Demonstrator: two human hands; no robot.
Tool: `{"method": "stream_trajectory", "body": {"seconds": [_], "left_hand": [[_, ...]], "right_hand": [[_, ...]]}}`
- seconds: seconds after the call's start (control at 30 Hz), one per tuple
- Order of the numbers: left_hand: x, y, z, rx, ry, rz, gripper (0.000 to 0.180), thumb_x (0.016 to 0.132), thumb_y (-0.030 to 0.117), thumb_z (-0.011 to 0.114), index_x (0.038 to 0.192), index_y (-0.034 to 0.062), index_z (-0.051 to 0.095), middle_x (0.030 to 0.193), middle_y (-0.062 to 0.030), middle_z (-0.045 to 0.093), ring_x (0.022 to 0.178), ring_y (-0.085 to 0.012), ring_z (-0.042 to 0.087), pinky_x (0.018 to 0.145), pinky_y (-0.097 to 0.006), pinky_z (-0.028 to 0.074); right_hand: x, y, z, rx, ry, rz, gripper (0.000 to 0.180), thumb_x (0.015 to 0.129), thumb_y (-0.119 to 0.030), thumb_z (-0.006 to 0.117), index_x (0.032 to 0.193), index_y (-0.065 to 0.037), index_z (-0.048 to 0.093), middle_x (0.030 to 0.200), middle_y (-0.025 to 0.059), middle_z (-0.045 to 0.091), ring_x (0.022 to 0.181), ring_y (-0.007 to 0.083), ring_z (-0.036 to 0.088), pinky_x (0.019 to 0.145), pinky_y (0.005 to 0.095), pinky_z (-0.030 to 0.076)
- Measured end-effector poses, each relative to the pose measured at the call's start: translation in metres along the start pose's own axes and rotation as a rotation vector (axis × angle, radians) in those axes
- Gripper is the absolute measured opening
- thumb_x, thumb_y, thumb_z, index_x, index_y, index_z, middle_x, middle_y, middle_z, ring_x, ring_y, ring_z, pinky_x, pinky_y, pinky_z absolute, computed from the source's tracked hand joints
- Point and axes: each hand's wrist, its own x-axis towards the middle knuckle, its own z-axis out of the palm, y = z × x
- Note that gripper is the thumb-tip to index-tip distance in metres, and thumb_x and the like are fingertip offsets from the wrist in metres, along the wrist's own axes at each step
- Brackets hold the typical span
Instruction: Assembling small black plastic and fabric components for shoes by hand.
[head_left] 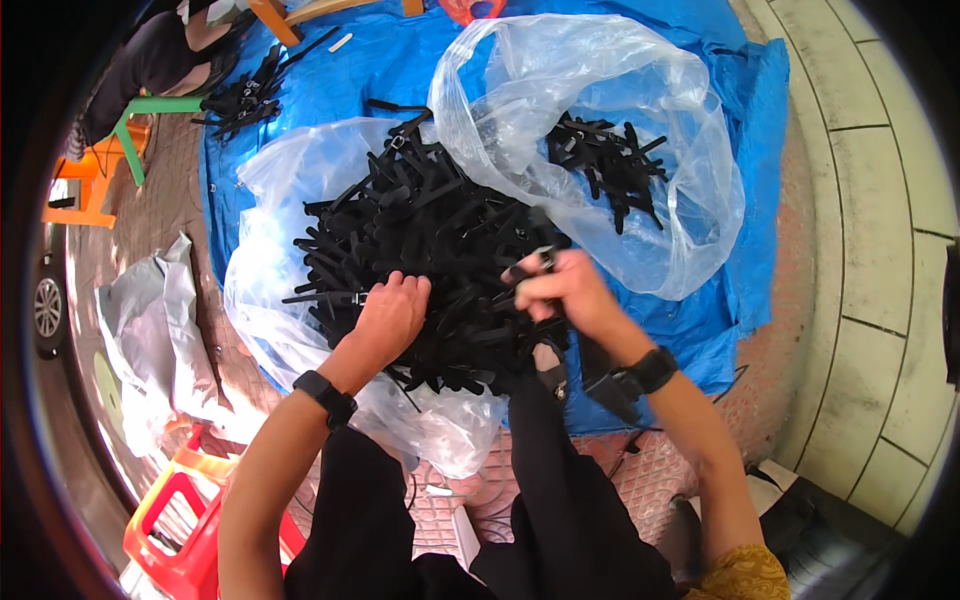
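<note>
A large heap of black straps (440, 230), some with small metal buckles, lies before me on clear plastic sheeting. My left hand (393, 308) rests on the heap's near left part, its fingers curled down and closed. A buckled strap (330, 298) sticks out just left of it; whether the fingers grip it is hidden. Over the heap's right edge is my right hand (575, 290), smeared a little by motion. Its fingers are closed on a black strap (546, 260) with a shiny buckle at the fingertips.
A clear plastic bag (700, 200) with more straps inside lies at the far right on a blue tarp (755, 260). Another strap pile (245, 100) sits far left, near a seated person (150, 65). A red stool (175, 535) stands near left; pale paving (865, 250) borders the right.
</note>
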Motion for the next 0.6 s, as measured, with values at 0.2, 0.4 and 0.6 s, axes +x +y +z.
{"method": "stream_trajectory", "body": {"seconds": [0.2,0.4,0.6], "left_hand": [[-0.002,-0.006,0.016,-0.045,0.111,0.045,0.012,0.067,0.011,0.056,0.072,0.0045,0.047,0.071,-0.0109,0.053,0.076,-0.0299,0.054,0.062,-0.038,0.045],[-0.016,-0.024,-0.011,-0.427,0.049,-0.190,0.011,0.074,0.010,0.051,0.073,-0.0006,0.048,0.064,-0.0127,0.056,0.065,-0.0263,0.058,0.056,-0.035,0.044],[-0.006,-0.018,-0.038,-1.201,0.035,-0.483,0.015,0.082,0.013,0.048,0.077,-0.0005,0.048,0.061,-0.0065,0.053,0.052,-0.0142,0.053,0.050,-0.028,0.042]], "right_hand": [[-0.007,-0.044,-0.088,-1.042,0.753,-0.450,0.030,0.059,-0.012,0.066,0.086,-0.001,0.060,0.071,0.0088,0.058,0.062,0.0226,0.055,0.052,0.0308,0.040],[0.040,0.040,0.009,-1.170,-0.002,-0.470,0.040,0.052,-0.016,0.071,0.088,-0.006,0.058,0.077,0.0103,0.057,0.080,0.0286,0.055,0.068,0.0382,0.043],[0.032,0.091,0.021,-1.322,0.108,-0.433,0.016,0.064,-0.010,0.057,0.079,-0.005,0.057,0.058,0.0112,0.057,0.058,0.0280,0.059,0.052,0.0347,0.044]]}}
